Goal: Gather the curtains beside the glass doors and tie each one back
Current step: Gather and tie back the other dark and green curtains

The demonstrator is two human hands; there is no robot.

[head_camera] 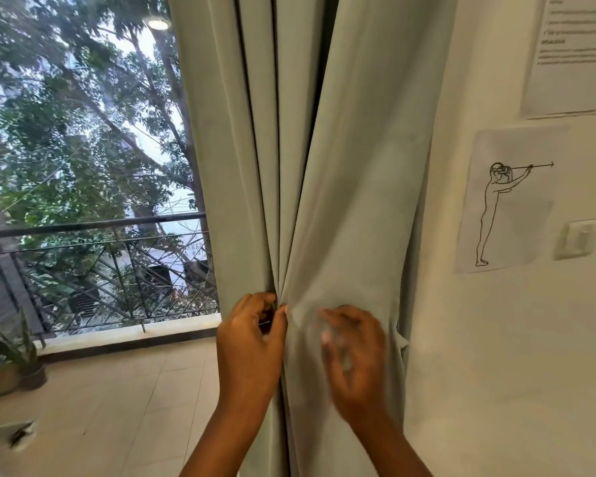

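Lighting: soft daylight from the clear glass door, left of frame; round lamp reflection, upper left. Shadows: dark folds in the pale grey-green fabric curtain. Blur: right hand motion-smeared; wall papers soft. Distortion: edges bowed.

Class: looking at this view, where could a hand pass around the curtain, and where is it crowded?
Free: the gap between the curtain's right edge and the wall, and the glass side left of its folds. Crowded: the pinched folds, where the left hand grips the fabric and the blurred right hand lies alongside.
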